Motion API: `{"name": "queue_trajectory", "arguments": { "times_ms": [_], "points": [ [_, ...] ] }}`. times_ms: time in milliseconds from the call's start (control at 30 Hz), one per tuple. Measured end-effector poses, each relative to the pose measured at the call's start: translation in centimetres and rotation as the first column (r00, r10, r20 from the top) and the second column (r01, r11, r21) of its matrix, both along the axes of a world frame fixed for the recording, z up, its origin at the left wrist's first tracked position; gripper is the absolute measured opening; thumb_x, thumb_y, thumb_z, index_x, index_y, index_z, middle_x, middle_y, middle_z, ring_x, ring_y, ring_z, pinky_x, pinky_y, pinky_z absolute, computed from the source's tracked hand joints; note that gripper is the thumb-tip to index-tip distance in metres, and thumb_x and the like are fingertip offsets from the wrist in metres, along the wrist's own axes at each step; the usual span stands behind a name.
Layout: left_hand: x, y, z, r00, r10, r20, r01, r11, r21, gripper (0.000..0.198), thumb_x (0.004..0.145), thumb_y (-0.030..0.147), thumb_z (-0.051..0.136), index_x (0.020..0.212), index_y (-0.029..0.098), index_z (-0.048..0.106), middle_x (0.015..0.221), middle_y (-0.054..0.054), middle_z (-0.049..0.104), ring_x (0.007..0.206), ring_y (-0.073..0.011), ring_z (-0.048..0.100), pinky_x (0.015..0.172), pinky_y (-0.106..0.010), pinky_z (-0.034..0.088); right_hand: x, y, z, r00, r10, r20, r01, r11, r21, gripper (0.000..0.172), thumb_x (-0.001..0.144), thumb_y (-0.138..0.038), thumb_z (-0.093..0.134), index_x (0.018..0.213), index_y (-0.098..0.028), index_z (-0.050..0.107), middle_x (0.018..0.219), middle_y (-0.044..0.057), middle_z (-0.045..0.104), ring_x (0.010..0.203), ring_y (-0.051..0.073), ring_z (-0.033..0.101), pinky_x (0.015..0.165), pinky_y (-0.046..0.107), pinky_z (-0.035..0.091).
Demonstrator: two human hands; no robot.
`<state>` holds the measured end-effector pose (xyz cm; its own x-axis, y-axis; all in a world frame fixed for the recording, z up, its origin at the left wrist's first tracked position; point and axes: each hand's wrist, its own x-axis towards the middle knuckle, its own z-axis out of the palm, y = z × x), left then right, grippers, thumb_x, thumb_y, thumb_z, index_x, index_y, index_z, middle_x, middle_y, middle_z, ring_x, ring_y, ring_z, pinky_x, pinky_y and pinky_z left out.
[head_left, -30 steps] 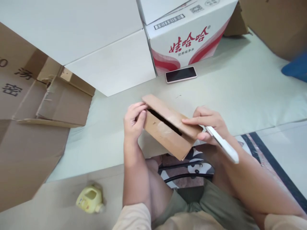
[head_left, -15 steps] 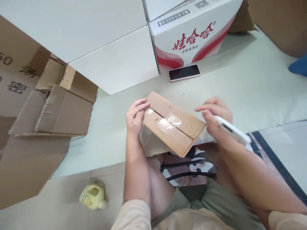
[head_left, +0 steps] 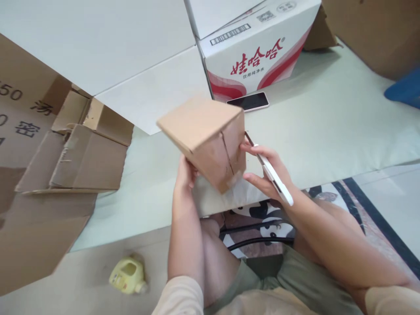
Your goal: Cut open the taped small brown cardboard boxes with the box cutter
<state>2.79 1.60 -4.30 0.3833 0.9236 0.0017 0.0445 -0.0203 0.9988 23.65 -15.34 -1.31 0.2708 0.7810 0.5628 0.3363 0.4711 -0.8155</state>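
- Our left hand holds the small brown box up off the desk, tilted, with one corner pointing down at the desk edge.
- The left fingers are mostly hidden behind the box; what shows is clamped on its lower left side.
- We read no print on the box. Its end face has a centre seam with a scrap of clear tape near the bottom corner.
- Our right hand grips a white utility knife, fingers closed round the handle, with two fingertips touching the box's end face.
- The knife's dark blade sits just beside the box's right edge; we cannot tell whether it touches.
- White-and-red carton behind the box: big red characters "娃哈哈", small line "饮用纯净水" under them, barcode label on top.
- Phone lies flat with a dark screen, touching the front of that carton.
- Plain white boxes on the left of the carton, no writing seen.
- Flattened brown cardboard at far left, black print "50", "汤", "密", partly cut off.
- Small yellow jug-shaped thing on the floor; its label is too small to read.
- Panda-print mat shows under the desk edge by our knees.
- Blue thing at the right edge, cut off.
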Motion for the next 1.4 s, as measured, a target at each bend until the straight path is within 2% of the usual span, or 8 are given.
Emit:
{"name": "queue_trajectory", "arguments": {
  "times_ms": [167,300,367,467,600,833,1233,1400],
  "points": [
    [0.5,-1.1,-0.2,0.97,-0.171,-0.175,0.137,0.972,-0.192,0.049,0.085,0.067,0.068,0.095,0.02,0.076,0.084,-0.01,0.078,0.081,-0.027,0.073,0.072,-0.042,0.063,1.2,-0.8,1.3,0.994,-0.095,0.048,0.098,0.992,-0.08,0.044,0.092,-0.036,0.07,0.132,-0.035,0.051,0.14,0.006,0.07,0.136,0.026,0.063,0.12,0.054,0.045],
    [1.4,-0.9,0.6,0.994,0.022,-0.109,-0.007,0.991,0.134,0.058,0.08,0.075,0.068,0.109,0.025,0.072,0.122,-0.013,0.073,0.124,-0.0306,0.066,0.105,-0.048,0.055,1.8,-0.7,1.6,0.993,-0.075,0.086,0.091,0.976,-0.199,0.037,0.091,-0.038,0.071,0.124,-0.031,0.058,0.126,0.007,0.077,0.129,0.028,0.068,0.111,0.051,0.053],
    [2.0,-1.0,1.2,0.999,-0.038,0.027,0.028,0.952,0.304,0.061,0.083,0.08,0.058,0.117,0.03,0.069,0.143,-0.011,0.063,0.144,-0.0309,0.052,0.118,-0.048,0.045,1.6,-0.7,1.7,0.994,-0.044,0.096,0.061,0.981,-0.186,0.032,0.091,-0.037,0.07,0.121,-0.03,0.06,0.118,0.006,0.08,0.121,0.027,0.072,0.105,0.048,0.057],
    [2.9,-1.3,1.3,0.988,-0.143,0.055,0.108,0.906,0.41,0.059,0.081,0.081,0.06,0.112,0.031,0.069,0.152,-0.009,0.054,0.148,-0.0342,0.047,0.121,-0.05,0.041,1.1,-1.0,2.1,0.992,-0.125,0.019,0.126,0.978,-0.164,0.019,0.093,-0.039,0.067,0.108,-0.028,0.061,0.092,0.002,0.081,0.089,0.022,0.077,0.082,0.038,0.061],
    [3.8,-2.3,0.3,0.997,-0.039,0.072,0.006,0.911,0.413,0.051,0.086,0.074,0.059,0.111,0.03,0.066,0.149,-0.01,0.05,0.145,-0.0345,0.048,0.12,-0.052,0.04,0.6,-2.1,3.2,0.978,-0.183,-0.104,0.155,0.96,-0.233,0.028,0.098,-0.053,0.057,0.108,-0.028,0.061,0.061,-0.004,0.064,0.046,0.014,0.055,0.046,0.029,0.043],
    [5.3,-4.4,-0.1,0.996,0.084,0.033,-0.089,0.855,0.511,0.043,0.095,0.065,0.049,0.115,0.029,0.062,0.144,-0.009,0.049,0.142,-0.031,0.047,0.12,-0.051,0.04,-0.1,-2.8,6.5,0.939,-0.161,0.302,0.259,0.911,-0.32,0.008,0.085,-0.025,0.066,0.094,-0.026,0.067,0.062,-0.004,0.066,0.049,0.013,0.058,0.05,0.028,0.043],
    [5.5,-4.8,0.1,0.995,0.094,0.018,-0.089,0.85,0.519,0.039,0.096,0.061,0.048,0.115,0.03,0.061,0.141,-0.01,0.047,0.144,-0.0321,0.045,0.12,-0.055,0.04,-0.9,-2.1,6.6,0.812,-0.15,0.564,0.307,0.932,-0.195,0.004,0.082,-0.021,0.06,0.08,-0.025,0.06,0.062,-0.001,0.064,0.054,0.015,0.057,0.053,0.028,0.041],
    [5.4,-5.0,0.3,0.995,0.103,0.014,-0.097,0.87,0.484,0.037,0.095,0.057,0.049,0.115,0.029,0.063,0.139,-0.01,0.047,0.144,-0.0332,0.043,0.119,-0.055,0.039,-0.9,-3.1,7.8,0.857,-0.093,0.506,0.178,0.976,-0.122,0.011,0.077,-0.014,0.057,0.07,-0.023,0.057,0.051,-0.004,0.049,0.043,0.01,0.042,0.044,0.026,0.032]
  ]
}}
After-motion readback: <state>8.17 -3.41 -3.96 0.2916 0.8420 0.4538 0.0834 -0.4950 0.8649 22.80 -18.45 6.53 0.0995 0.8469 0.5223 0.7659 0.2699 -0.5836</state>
